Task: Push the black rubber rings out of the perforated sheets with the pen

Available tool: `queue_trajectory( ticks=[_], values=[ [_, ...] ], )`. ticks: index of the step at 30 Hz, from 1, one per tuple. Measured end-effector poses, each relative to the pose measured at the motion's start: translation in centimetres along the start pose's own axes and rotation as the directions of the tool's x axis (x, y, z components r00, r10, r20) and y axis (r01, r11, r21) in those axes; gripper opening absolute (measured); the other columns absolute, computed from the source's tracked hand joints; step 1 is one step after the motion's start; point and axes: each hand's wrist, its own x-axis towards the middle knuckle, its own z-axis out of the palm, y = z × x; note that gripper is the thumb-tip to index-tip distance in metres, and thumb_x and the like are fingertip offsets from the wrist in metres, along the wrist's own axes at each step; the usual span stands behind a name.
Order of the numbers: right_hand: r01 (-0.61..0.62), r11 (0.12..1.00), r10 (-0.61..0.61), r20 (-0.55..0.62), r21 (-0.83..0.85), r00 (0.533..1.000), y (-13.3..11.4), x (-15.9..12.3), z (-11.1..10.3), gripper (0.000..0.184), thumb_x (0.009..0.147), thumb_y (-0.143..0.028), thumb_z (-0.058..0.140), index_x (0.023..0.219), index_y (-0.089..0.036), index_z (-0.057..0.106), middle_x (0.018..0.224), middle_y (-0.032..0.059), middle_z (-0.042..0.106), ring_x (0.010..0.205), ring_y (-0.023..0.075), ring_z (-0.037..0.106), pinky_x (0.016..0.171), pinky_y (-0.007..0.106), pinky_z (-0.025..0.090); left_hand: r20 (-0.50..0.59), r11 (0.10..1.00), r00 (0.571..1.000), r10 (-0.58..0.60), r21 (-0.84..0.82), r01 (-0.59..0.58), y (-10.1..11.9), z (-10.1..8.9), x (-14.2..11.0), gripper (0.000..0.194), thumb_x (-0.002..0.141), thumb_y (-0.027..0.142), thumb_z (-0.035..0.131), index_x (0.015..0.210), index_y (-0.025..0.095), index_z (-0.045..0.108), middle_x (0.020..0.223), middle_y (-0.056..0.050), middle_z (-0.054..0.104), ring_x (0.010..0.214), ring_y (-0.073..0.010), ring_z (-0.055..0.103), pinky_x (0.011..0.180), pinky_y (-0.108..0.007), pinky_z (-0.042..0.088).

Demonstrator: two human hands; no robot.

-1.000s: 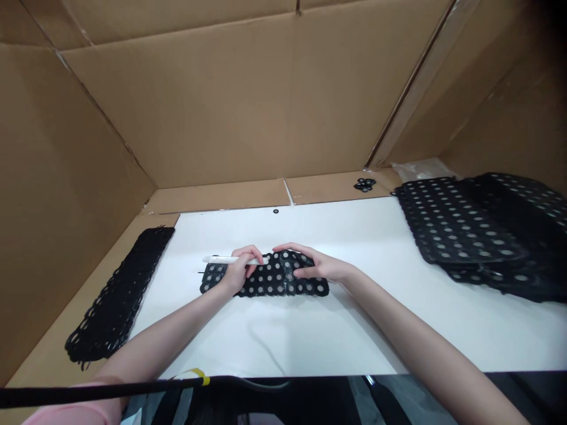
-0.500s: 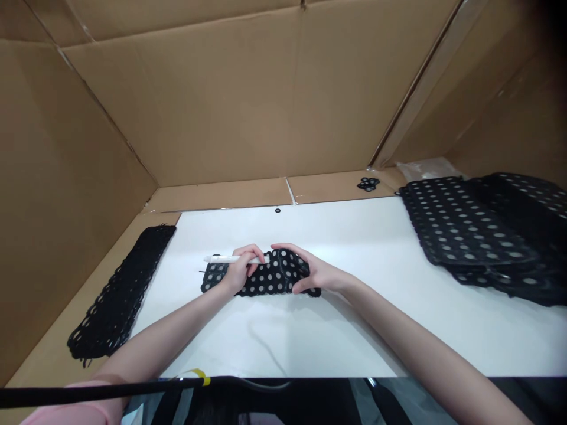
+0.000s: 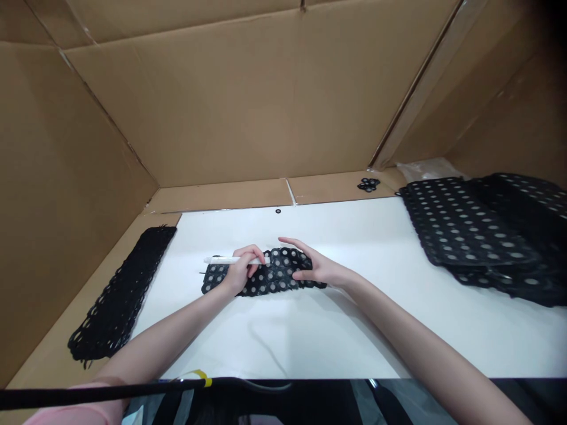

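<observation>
A black strip of openwork fabric with pale dots (image 3: 277,274) lies across the middle of the white table. My left hand (image 3: 245,268) is closed on a white pen (image 3: 221,260) and rests on the strip left of its middle. The pen lies sideways, its left end sticking out past my fingers. Over the strip's right end, my right hand (image 3: 316,267) is open, thumb and fingers spread apart. Whether its thumb touches the fabric I cannot tell.
At left lies a stack of black openwork strips (image 3: 126,289). A large pile of black dotted fabric (image 3: 469,224) covers the right side. A small black flower-like piece (image 3: 368,185) and a tiny black ring (image 3: 278,211) lie at the back. Cardboard walls (image 3: 221,106) enclose the table.
My right hand's fingers have spread and come off the fabric. The strip's right part, bunched before, now lies flatter and reaches slightly farther right. My left hand stays in place with the pen.
</observation>
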Motion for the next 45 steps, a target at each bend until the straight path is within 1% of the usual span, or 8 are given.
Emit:
queue_trajectory(
  ticks=[12,19,23,28,31,35,40,45],
  values=[
    [-0.021,0.978,0.006,0.074,0.209,0.997,-0.3,0.5,0.5,0.079,0.064,-0.035,0.076,0.136,-0.024,0.044,0.140,0.0075,0.045,0.127,0.0304,0.042,0.108,0.047,0.029,0.025,0.999,1.000,0.006,0.048,-0.007,0.1,0.0,-0.2,0.024,0.078,0.024,0.042,0.064,0.014,0.059,0.036,0.007,0.034,0.035,-0.0061,0.026,0.046,-0.022,0.020],
    [0.054,0.998,-0.053,-0.018,0.032,0.998,-0.4,0.5,0.1,0.065,0.070,-0.034,0.071,0.130,-0.022,0.048,0.135,0.0090,0.050,0.127,0.0300,0.043,0.109,0.047,0.028,-0.002,0.997,1.000,0.019,0.076,-0.019,0.5,0.0,-0.2,0.025,0.079,0.025,0.042,0.064,0.014,0.059,0.036,0.006,0.034,0.037,-0.0069,0.028,0.047,-0.021,0.022],
    [0.050,0.996,-0.052,-0.026,-0.072,0.998,-0.2,0.5,0.0,0.060,0.073,-0.025,0.066,0.131,-0.022,0.048,0.137,0.0090,0.050,0.130,0.0283,0.041,0.111,0.047,0.027,-0.029,0.984,0.996,0.088,0.156,-0.082,1.2,0.4,-0.9,0.025,0.080,0.025,0.041,0.066,0.014,0.059,0.040,0.006,0.036,0.040,-0.0078,0.032,0.048,-0.021,0.025],
    [0.012,0.992,-0.023,-0.082,-0.126,0.996,0.1,0.8,-0.1,0.057,0.071,-0.019,0.064,0.127,-0.022,0.053,0.133,0.0083,0.055,0.126,0.0281,0.048,0.109,0.047,0.032,0.117,0.974,0.990,0.085,0.198,-0.107,1.3,1.2,-1.8,0.027,0.080,0.023,0.039,0.066,0.014,0.060,0.040,0.005,0.035,0.041,-0.0083,0.031,0.048,-0.022,0.025],
    [0.015,0.993,-0.029,-0.116,-0.120,0.993,0.0,1.0,0.1,0.051,0.068,-0.018,0.063,0.119,-0.019,0.058,0.123,0.0089,0.062,0.116,0.0281,0.055,0.104,0.044,0.038,0.165,0.971,0.985,0.051,0.222,-0.088,1.3,1.4,-1.8,0.027,0.080,0.021,0.039,0.065,0.013,0.059,0.040,0.005,0.035,0.040,-0.0081,0.031,0.047,-0.022,0.024],
    [-0.038,0.984,0.012,-0.146,-0.174,0.989,-0.6,1.3,1.1,0.044,0.066,-0.023,0.067,0.109,-0.018,0.061,0.105,0.0060,0.067,0.096,0.0240,0.061,0.087,0.036,0.047,0.136,0.971,0.991,0.022,0.235,-0.054,1.5,1.4,-1.6,0.025,0.079,0.020,0.038,0.064,0.013,0.058,0.042,0.005,0.035,0.040,-0.0077,0.031,0.045,-0.022,0.021],
    [-0.168,0.971,0.143,-0.155,-0.169,0.978,-0.7,1.5,1.9,0.026,0.060,-0.025,0.072,0.081,-0.015,0.061,0.076,0.0001,0.062,0.072,0.0173,0.055,0.063,0.026,0.044,0.141,0.963,0.989,0.041,0.259,-0.077,1.5,1.4,-1.6,0.025,0.078,0.019,0.038,0.062,0.013,0.057,0.043,0.005,0.036,0.041,-0.0078,0.032,0.046,-0.022,0.023],
    [-0.145,0.985,0.124,-0.188,-0.098,0.974,-0.2,1.3,2.2,0.025,0.062,-0.022,0.070,0.083,-0.016,0.058,0.080,-0.0008,0.060,0.075,0.0162,0.053,0.066,0.025,0.042,0.152,0.961,0.987,0.048,0.264,-0.087,1.5,1.4,-1.7,0.025,0.078,0.019,0.038,0.062,0.013,0.056,0.043,0.005,0.037,0.041,-0.0079,0.032,0.046,-0.022,0.024]
  ],
)
